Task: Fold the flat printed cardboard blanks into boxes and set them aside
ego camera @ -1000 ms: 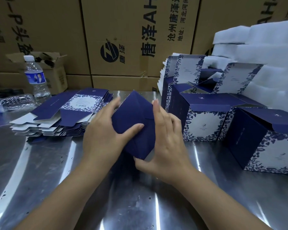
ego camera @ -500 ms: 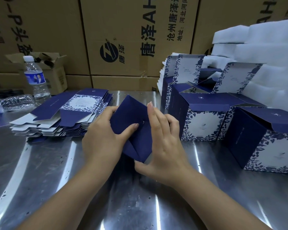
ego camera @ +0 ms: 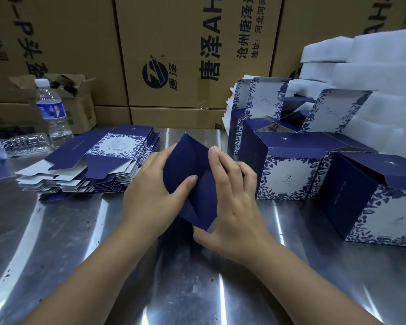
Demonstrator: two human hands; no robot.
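Hands close together on the half-folded box point(ego camera: 188, 165) — left hand point(ego camera: 150, 195) grips its left side, thumb pressed on a navy flap, and right hand point(ego camera: 234, 202) clasps the right side, thumb under the lower corner. Box sits over mid-table point(ego camera: 127, 266) — stack of flat blanks point(ego camera: 99, 165) to the left, finished boxes point(ego camera: 288, 174) to the right.

The bench point(ego camera: 80, 231) is bright metal, glossy, with small dark marks. The half-folded box point(ego camera: 185, 174) is smooth matt navy card, like the stack of blanks point(ego camera: 99, 165) at left. The far cartons point(ego camera: 185, 55) are dull brown cardboard. The bottle point(ego camera: 53, 113) is clear shiny plastic. The sheets point(ego camera: 373, 73) at far right look like soft white foam.
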